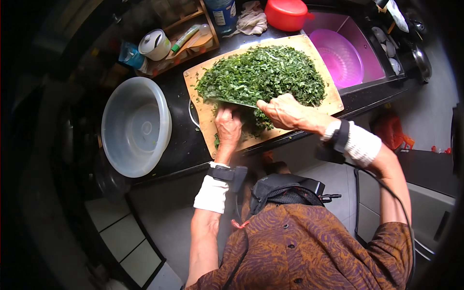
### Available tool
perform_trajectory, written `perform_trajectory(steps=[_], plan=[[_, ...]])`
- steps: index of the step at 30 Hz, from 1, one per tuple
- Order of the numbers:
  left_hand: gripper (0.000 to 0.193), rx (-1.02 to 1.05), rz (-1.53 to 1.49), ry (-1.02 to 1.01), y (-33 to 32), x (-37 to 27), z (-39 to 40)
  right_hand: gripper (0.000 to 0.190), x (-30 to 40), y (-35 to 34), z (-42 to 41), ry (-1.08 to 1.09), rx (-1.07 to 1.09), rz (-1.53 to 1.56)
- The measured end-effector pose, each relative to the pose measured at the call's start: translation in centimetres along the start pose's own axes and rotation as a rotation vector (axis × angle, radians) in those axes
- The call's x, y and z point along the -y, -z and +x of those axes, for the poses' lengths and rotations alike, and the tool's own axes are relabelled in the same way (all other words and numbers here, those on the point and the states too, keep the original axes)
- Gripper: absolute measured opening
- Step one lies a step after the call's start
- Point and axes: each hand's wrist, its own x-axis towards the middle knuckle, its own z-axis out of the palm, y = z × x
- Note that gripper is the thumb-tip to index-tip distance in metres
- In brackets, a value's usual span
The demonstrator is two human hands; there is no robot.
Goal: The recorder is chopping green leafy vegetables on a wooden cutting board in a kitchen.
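My right hand [284,111] grips a kitchen knife [233,103] by its handle, which the fingers hide. The blade points left along the near side of a heap of chopped leafy greens [266,74]. My left hand [228,125] is at the near left part of the wooden cutting board [207,125], fingers curled down close to the blade. Its fingertips are hidden, so I cannot tell whether they hold greens. The heap covers most of the board, with more dark green leaves between my hands.
A translucent plastic basin [132,127] stands left on the black counter [183,145]. Right of the board, a pink plastic basket [340,59] sits in the sink [373,67]. Behind are a red lidded pot [286,14], a cloth [252,20], a blue-labelled bottle [223,16] and a lidded white jar [155,45].
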Motion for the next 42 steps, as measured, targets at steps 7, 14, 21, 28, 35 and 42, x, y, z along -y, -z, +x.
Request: perform_trajectory(steps=[7, 14, 21, 28, 35, 42], plan=[[0.016, 0.051, 0.110, -0.075, 0.0, -0.3, 0.6, 0.023, -0.8, -2.8, 0.8, 0.028, -0.188, -0.010], [0.019, 0.009, 0.194, -0.085, -0.5, -1.5, -0.8, 0.025, -0.9, 2.6, -1.5, -0.171, -0.184, 0.030], [0.017, -0.069, -0.030, -0.097, 1.2, -0.8, 0.4, 0.019, -2.3, 1.5, -4.6, -0.274, -0.160, 0.055], [0.039, 0.050, 0.001, -0.048, 2.5, 1.3, 4.9, 0.018, -2.3, 0.1, -5.3, -0.256, -0.195, 0.084], [0.043, 0.156, 0.086, -0.089, 2.3, 3.1, 5.2, 0.020, -2.1, 0.2, -5.4, -0.255, -0.202, 0.042], [0.038, -0.108, -0.189, 0.031, 3.7, -1.0, 4.0, 0.020, -1.9, -0.5, -6.4, -0.092, -0.258, 0.042]])
